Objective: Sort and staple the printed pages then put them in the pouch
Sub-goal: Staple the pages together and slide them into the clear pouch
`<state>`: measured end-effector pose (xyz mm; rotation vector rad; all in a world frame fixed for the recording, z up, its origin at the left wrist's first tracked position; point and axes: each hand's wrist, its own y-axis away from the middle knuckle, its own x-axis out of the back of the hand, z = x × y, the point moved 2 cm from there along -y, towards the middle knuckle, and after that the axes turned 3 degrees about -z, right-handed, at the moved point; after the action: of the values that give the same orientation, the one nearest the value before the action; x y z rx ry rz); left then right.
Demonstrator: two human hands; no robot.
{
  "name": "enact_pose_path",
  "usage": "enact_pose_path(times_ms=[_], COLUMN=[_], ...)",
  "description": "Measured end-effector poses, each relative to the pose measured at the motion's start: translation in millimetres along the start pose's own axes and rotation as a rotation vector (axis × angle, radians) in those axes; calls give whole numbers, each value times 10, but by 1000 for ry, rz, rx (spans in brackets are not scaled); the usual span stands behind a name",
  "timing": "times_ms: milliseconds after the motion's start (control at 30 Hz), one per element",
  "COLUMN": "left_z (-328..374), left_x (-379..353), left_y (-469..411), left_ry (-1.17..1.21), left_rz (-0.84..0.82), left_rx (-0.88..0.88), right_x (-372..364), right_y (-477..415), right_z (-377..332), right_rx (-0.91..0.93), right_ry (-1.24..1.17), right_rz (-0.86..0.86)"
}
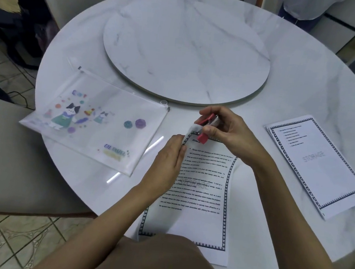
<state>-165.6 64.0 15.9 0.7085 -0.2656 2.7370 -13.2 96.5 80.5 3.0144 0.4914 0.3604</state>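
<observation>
Right hand [228, 129]: curled around a small red stapler [205, 128] at the pages' top-left corner.
Left hand [166, 160]: pinches the pages' left edge.
Pages [202, 182]: white, black-bordered sheets on the round marble table [290, 81], at its near edge.
Pouch [93, 121]: flat, translucent, cartoon-printed, lying left of the pages.

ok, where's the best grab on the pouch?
Pinch the pouch at its left corner, coming from the left. It lies flat on the table, but that corner seems to overhang the edge, so fingers can likely get under. The left hand, nearest, holds the pages.
</observation>
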Motion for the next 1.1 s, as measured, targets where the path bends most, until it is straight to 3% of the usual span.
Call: enact_pose_path(times_ms=[167, 433, 667, 1100], left_z=[-2, -15, -70, -56], left_x=[-44, -57, -51, -52], left_y=[2, 9, 15, 4], left_ry=[22, 192, 296, 254], left_rz=[-3, -24, -46, -50], left_rx=[7, 72, 104, 75], right_x=[-44, -42, 24, 10], right_y=[-2, -21, 8, 36], right_z=[-24, 43, 39, 114], right_rx=[10, -67, -136, -246], right_ry=[141, 185, 172, 193], right_rz=[-27, 87, -78, -52])
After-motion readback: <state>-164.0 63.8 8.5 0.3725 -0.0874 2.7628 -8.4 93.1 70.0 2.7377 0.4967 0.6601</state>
